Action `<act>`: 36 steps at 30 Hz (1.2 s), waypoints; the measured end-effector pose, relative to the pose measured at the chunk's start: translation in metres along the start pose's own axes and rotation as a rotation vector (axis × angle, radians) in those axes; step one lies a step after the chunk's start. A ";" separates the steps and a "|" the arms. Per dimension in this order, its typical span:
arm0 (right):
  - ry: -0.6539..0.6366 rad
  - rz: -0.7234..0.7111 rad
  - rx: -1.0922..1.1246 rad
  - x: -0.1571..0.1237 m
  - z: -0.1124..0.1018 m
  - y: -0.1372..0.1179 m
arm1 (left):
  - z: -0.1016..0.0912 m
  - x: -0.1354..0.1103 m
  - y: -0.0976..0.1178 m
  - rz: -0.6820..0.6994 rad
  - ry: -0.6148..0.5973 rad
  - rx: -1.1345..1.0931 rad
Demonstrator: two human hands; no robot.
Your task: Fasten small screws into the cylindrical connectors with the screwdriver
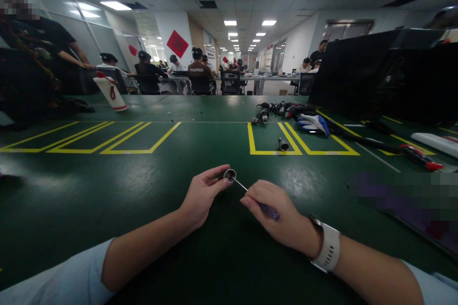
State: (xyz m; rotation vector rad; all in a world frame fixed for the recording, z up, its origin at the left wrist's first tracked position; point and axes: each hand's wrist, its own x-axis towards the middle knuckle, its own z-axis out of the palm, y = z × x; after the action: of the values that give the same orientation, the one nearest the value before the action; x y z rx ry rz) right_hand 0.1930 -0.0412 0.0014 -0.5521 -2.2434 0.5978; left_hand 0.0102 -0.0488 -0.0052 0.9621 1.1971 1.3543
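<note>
My left hand [202, 194] pinches a small round metal part [230, 174] between thumb and fingertips, just above the green table [107, 186]. My right hand [277, 213], with a white watch on the wrist, is closed around a small screwdriver with a purple handle [269, 210]. Its thin metal shaft points up and left, with the tip at the round part. Both forearms rest low over the near table edge.
A small metal cylinder [283, 144] lies inside a yellow-taped box. Behind it lie several similar parts [272, 109] and blue-white gloves [314, 123]. A red-handled tool [418, 157] lies at right, black monitors [375, 76] behind. A white bag [110, 91] stands at far left; people sit beyond.
</note>
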 end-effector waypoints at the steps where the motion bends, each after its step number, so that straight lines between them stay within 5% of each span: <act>1: -0.009 0.000 -0.013 0.000 0.001 0.001 | 0.000 -0.001 0.000 -0.004 -0.006 0.009; 36: -0.073 -0.069 -0.215 0.002 0.008 -0.005 | 0.006 -0.002 -0.003 0.081 0.093 0.101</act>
State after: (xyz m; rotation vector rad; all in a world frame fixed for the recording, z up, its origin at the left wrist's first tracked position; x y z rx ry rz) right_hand 0.1848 -0.0466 0.0000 -0.5643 -2.4022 0.3497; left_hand 0.0165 -0.0498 -0.0067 1.0381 1.3200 1.4270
